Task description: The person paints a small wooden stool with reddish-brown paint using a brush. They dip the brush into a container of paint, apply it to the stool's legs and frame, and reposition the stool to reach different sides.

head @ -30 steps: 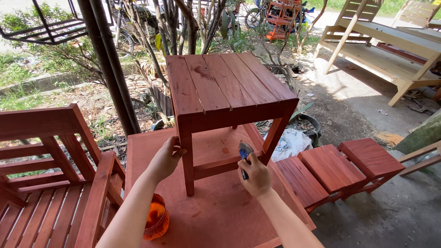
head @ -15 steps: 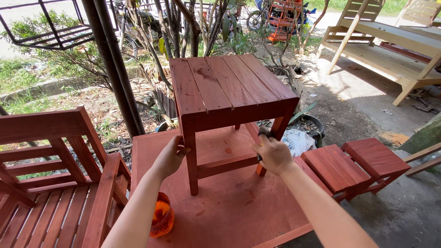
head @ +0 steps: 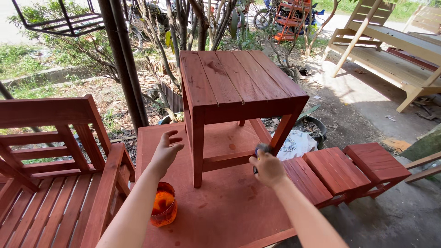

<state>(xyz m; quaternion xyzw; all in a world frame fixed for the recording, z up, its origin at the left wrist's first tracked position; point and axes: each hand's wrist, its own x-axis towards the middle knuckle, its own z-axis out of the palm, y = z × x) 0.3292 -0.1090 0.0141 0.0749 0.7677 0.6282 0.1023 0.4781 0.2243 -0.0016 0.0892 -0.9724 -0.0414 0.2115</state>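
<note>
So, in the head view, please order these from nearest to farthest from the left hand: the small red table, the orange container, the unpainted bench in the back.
From the left hand:
1. Small red table, just to its right; its front leg is nearest.
2. Orange container, below the hand on the red board.
3. Unpainted bench, far at upper right.

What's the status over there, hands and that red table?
Left hand open, just off the small red table's front left leg. Right hand shut on a paintbrush at the front right leg. Orange cup of stain by left arm, clear of work.
</note>
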